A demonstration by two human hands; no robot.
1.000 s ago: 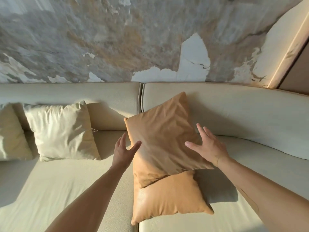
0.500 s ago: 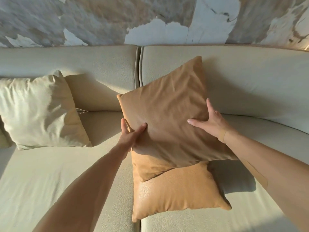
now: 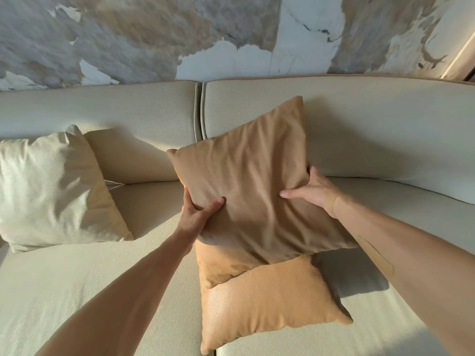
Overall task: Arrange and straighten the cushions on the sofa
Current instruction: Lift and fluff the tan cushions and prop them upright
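Note:
A tan cushion (image 3: 246, 181) stands tilted, one corner up against the cream sofa's backrest (image 3: 372, 124). My left hand (image 3: 198, 211) grips its left edge, thumb pressed into the front. My right hand (image 3: 313, 192) holds its right edge, fingers behind and thumb across the front. Its lower part overlaps a second tan cushion (image 3: 272, 304) lying flat on the seat. A cream cushion (image 3: 56, 186) leans against the backrest at the left.
The sofa seat (image 3: 77, 278) stretches left and right of the tan cushions. A seam (image 3: 200, 109) splits the backrest into two sections. Behind the sofa rises a mottled, peeling wall (image 3: 180, 34).
Both hands went from open and hovering beside the upper tan cushion to closing on its two edges. The view has moved closer to the sofa.

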